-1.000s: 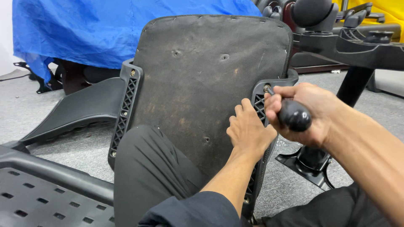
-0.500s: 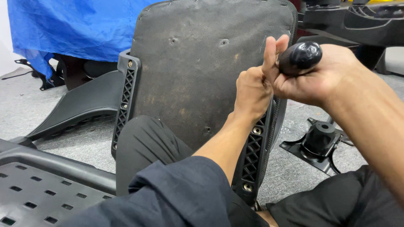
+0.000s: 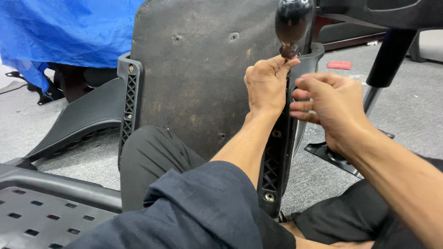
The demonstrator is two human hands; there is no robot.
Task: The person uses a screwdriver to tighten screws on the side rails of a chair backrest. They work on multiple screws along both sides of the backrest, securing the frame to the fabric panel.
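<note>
A dark, worn seat panel (image 3: 203,78) stands upright on the grey carpeted floor (image 3: 406,110), leaning against the person's black-trousered knee (image 3: 152,161). Black ribbed plastic brackets run down both of its long edges: one along the left edge (image 3: 128,108) and one along the right edge (image 3: 277,157), each showing screw heads.

The left hand (image 3: 266,85) reaches up along the right bracket, and its fingers (image 3: 281,62) pinch closed on the lower neck of a screwdriver's rounded black handle (image 3: 293,20), which stands at the top of that bracket, near the panel's upper right corner. The tool's tip is hidden behind the fingers, so what it bears on cannot be told.

The right hand (image 3: 330,106) hovers just beside the right bracket, a little below the left hand, with its fingers (image 3: 302,94) curled loosely inward and holding nothing that can be seen; whether they touch the bracket cannot be told.

Further back, a blue tarpaulin (image 3: 64,32) covers something at the upper left. A perforated black plastic part (image 3: 41,212) lies at the lower left, and a black chair column (image 3: 390,57) rises at the right above a metal base plate (image 3: 330,154).
</note>
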